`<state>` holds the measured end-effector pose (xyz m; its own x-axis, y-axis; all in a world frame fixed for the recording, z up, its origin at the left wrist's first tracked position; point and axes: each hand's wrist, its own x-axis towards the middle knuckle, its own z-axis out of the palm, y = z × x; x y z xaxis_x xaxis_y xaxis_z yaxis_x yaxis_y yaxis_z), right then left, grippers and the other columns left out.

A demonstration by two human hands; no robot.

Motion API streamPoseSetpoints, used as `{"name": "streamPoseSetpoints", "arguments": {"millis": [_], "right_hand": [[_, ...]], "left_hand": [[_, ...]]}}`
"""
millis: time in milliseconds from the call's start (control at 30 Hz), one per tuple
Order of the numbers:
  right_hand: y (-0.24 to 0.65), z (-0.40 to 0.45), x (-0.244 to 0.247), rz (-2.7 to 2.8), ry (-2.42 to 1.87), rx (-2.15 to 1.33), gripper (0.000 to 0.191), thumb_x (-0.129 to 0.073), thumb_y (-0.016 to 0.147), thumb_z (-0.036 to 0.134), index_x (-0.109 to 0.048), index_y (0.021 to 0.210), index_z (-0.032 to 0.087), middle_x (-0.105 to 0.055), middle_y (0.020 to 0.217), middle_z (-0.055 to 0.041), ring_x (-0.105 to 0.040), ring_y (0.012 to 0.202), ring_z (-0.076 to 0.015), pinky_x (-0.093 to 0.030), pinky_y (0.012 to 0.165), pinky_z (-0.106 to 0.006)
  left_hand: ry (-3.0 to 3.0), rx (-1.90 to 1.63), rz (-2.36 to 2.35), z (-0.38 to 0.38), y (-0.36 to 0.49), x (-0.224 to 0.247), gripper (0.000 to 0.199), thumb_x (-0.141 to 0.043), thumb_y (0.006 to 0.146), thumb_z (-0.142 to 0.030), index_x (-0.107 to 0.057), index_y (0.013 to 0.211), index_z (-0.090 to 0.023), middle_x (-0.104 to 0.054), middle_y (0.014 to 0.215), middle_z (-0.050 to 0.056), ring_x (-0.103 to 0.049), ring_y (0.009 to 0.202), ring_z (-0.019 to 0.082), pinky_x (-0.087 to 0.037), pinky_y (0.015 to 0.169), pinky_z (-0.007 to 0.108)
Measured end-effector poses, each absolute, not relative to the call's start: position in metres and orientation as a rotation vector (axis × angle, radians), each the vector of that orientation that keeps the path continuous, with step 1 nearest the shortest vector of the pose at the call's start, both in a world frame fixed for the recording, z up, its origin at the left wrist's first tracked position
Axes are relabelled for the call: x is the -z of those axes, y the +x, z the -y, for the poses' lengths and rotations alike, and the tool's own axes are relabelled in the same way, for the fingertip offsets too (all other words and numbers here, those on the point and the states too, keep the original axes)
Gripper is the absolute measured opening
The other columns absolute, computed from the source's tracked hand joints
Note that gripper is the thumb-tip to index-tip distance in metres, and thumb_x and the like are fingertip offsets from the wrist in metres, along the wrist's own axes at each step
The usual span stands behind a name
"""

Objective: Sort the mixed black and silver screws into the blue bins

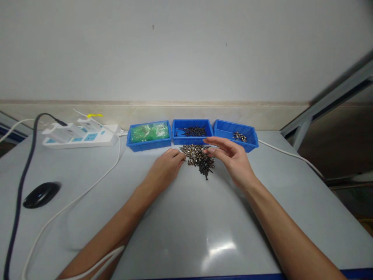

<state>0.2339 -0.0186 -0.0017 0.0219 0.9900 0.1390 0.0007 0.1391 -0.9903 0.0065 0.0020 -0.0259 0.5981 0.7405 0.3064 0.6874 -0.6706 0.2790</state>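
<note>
A loose pile of screws (pixel 199 156), silvery at the back and black toward the front, lies on the table between my hands. My left hand (pixel 167 165) is closed at the pile's left edge, its fingertips pinched together; what they hold is too small to make out. Over the pile's right side is my right hand (pixel 233 157), thumb and fingers brought together around a small shiny screw (pixel 206 149). Behind the pile, a blue bin (pixel 191 140) holds black screws. The right-hand blue bin (pixel 252 142) has a small heap of silvery screws (pixel 239 136).
A third blue bin (pixel 148 146) at left contains a green-and-clear plastic packet (pixel 150 132). A white power strip (pixel 109 140) with plugs and cables stands further left. A black computer mouse (pixel 41 195) lies at the left. A wall (pixel 186 58) rises behind.
</note>
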Motion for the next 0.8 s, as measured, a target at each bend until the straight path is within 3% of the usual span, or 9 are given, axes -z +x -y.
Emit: {"name": "streamPoseSetpoints", "arguments": {"millis": [267,400,533,800], "right_hand": [[0.227,0.022,0.001,1.319,-1.17,-1.191,0.028,-0.076,0.077,0.03,-0.075,0.103,0.02,-0.079,0.091,-0.0064,-0.074,0.079,-0.0189,-0.061,0.083,-0.037],[0.223,0.025,0.002,1.457,-1.173,-1.19,0.031,-0.075,0.078,0.029,-0.076,0.107,0.018,-0.077,0.086,-0.0056,-0.071,0.073,-0.0176,-0.058,0.071,-0.032],[0.225,0.026,-0.001,1.485,-1.112,-1.384,0.026,-0.078,0.075,0.031,-0.08,0.097,0.018,-0.076,0.075,-0.0046,-0.071,0.07,-0.018,-0.057,0.068,-0.031],[0.228,0.027,-0.006,1.357,-1.038,-1.617,0.022,-0.085,0.069,0.026,-0.081,0.09,0.019,-0.078,0.073,-0.0043,-0.072,0.067,-0.0157,-0.056,0.067,-0.027]], "left_hand": [[2.399,-0.86,-1.191,0.003,0.009,0.017,0.009,-0.062,0.09,-0.012,-0.062,0.096,-0.019,-0.073,0.086,0.002,-0.071,0.079,0.018,-0.055,0.075,0.029],[2.07,-0.998,-1.063,0.01,0.016,0.007,0.022,-0.07,0.086,-0.018,-0.052,0.099,-0.022,-0.077,0.087,-0.001,-0.075,0.077,0.016,-0.056,0.072,0.025],[1.878,-0.982,-0.996,0.012,0.019,0.002,0.03,-0.072,0.085,-0.023,-0.045,0.098,-0.023,-0.078,0.081,0.0,-0.076,0.077,0.018,-0.056,0.068,0.025],[1.674,-0.927,-0.843,0.013,0.019,0.002,0.036,-0.074,0.086,-0.031,-0.046,0.106,-0.021,-0.078,0.087,0.005,-0.077,0.084,0.021,-0.06,0.079,0.03]]}}
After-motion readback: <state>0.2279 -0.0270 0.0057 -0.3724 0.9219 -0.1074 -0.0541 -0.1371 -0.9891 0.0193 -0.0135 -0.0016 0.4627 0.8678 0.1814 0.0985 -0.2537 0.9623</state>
